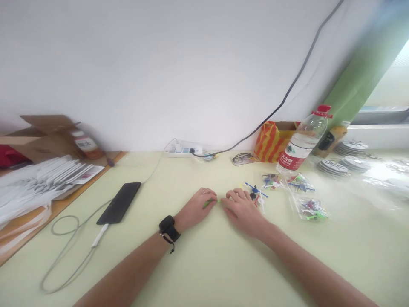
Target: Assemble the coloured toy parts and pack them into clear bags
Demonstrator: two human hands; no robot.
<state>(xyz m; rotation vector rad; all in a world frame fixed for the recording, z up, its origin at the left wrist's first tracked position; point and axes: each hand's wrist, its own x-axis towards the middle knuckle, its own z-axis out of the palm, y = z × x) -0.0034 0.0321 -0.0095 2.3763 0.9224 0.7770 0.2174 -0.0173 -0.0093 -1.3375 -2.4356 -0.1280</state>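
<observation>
On the pale green table, my left hand [198, 209] is closed around a small green piece [207, 203], which shows between the thumb and fingers. A dark watch is on that wrist. Close by on the right, my right hand [240, 209] rests with curled fingers, their tips by a tiny green bit near the left fingertips; what they hold, if anything, is too small to tell. Just beyond the right hand lie loose colored plastic pieces [256, 194], blue, black, red and white. Small clear bags of similar pieces [312, 209] sit further right.
A black phone [119, 203] with a white cable lies left. Behind stand a power strip [183, 150], a striped bag [271, 143] and a large water bottle [302, 143]. Stacked discs [332, 167] sit at right. Far left are white packets [54, 177] and an open cardboard box [53, 138].
</observation>
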